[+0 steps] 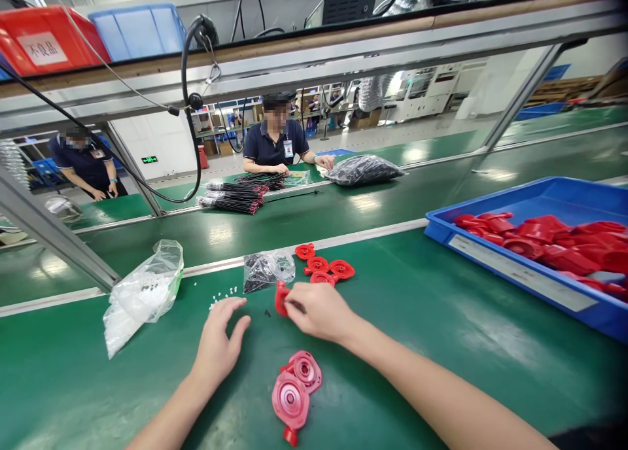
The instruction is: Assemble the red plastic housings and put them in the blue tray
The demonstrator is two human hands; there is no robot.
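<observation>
My right hand [318,308] is closed on a red plastic housing [281,299], held up on edge above the green bench. To its left is my left hand [223,342], fingers apart and nothing in it, close to some small white pieces [223,298]. A tiny black part [267,313] lies between the hands. Behind them are a clear bag of black parts [267,271] and several loose red housings [341,269]. Nearer to me, two paler red round housings [290,399] rest against each other, their ringed faces up.
On the right stands a blue tray [520,270] heaped with red parts. A clear plastic bag [144,293] of white pieces lies at left. Across the bench a co-worker [275,139] sits by bundles of black wires [235,195] and a dark bag [364,170]. A metal rail crosses overhead.
</observation>
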